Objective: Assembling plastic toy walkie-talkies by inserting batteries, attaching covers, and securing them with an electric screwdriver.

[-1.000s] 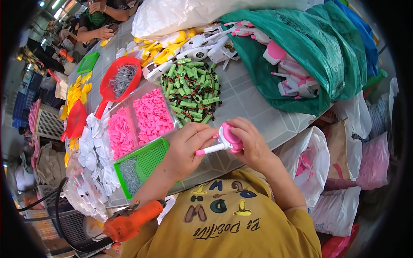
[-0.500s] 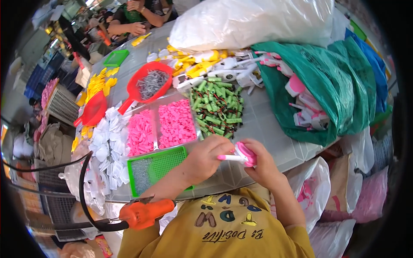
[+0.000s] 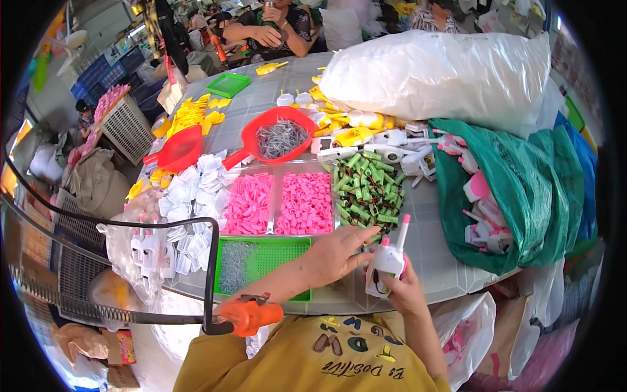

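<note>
A white plastic toy (image 3: pixel 389 261) with a pink-tipped stalk stands upright in my right hand (image 3: pixel 409 286). The fingers wrap its right side and lower edge; its hollow side with a dark part inside shows. My left hand (image 3: pixel 333 258) is just left of the toy, fingers stretched out and apart, holding nothing that I can see. Whether its fingertips touch the toy I cannot tell. Beyond them lies a pile of green cylinders with dark and red wires (image 3: pixel 369 186). Pink small parts (image 3: pixel 304 202) fill clear trays to the left.
An orange power tool (image 3: pixel 251 317) hangs by my left forearm on a black cable. A green basket (image 3: pixel 277 261) holds tiny metal pieces. Behind are red scoops (image 3: pixel 277 134), a white sack (image 3: pixel 437 78) and a green bag (image 3: pixel 522 196). Another person (image 3: pixel 268 29) sits across the table.
My right hand has turned the toy upright, with its stalk upward and hollow side showing. My left hand has moved off the stalk and opened. The camera view has shifted.
</note>
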{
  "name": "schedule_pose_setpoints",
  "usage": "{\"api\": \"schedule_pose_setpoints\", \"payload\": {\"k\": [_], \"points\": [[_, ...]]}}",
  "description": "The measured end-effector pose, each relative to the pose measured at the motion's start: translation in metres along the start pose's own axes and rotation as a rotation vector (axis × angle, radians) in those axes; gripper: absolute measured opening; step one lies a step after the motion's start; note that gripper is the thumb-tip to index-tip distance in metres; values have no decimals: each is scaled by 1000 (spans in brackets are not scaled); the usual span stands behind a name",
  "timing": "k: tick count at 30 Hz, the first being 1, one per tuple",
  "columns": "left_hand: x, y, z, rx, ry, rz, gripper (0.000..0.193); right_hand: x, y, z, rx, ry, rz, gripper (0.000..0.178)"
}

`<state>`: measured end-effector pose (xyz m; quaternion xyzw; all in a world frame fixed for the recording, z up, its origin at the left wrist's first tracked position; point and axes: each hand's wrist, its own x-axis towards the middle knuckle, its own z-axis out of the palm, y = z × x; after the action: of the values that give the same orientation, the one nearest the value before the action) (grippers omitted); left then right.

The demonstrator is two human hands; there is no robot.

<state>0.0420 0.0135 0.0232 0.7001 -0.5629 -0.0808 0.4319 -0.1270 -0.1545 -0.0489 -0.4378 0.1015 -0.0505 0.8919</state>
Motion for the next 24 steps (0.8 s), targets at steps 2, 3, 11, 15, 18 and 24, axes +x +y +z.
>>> {"api": "schedule_pose_setpoints", "payload": {"k": [2, 3, 11, 15, 18, 24], "points": [[-3, -4, -1, 9, 46, -5, 46, 8, 2, 13, 101, 35, 6, 70], [-4, -6, -1, 12, 81, -8, 43, 12, 2, 16, 206, 81, 12, 71], [-13, -22, 3, 38, 72, -103, 24, 35, 16, 8, 122, 33, -5, 79], [-15, -49, 15, 49, 105, -124, 20, 38, 21, 1, 87, 56, 4, 83], [-16, -54, 19, 91, 124, -124, 17, 37, 28, -8, 47, 60, 39, 85], [-14, -59, 20, 99, 124, -108, 15, 39, 28, -8, 48, 70, 36, 84]]}}
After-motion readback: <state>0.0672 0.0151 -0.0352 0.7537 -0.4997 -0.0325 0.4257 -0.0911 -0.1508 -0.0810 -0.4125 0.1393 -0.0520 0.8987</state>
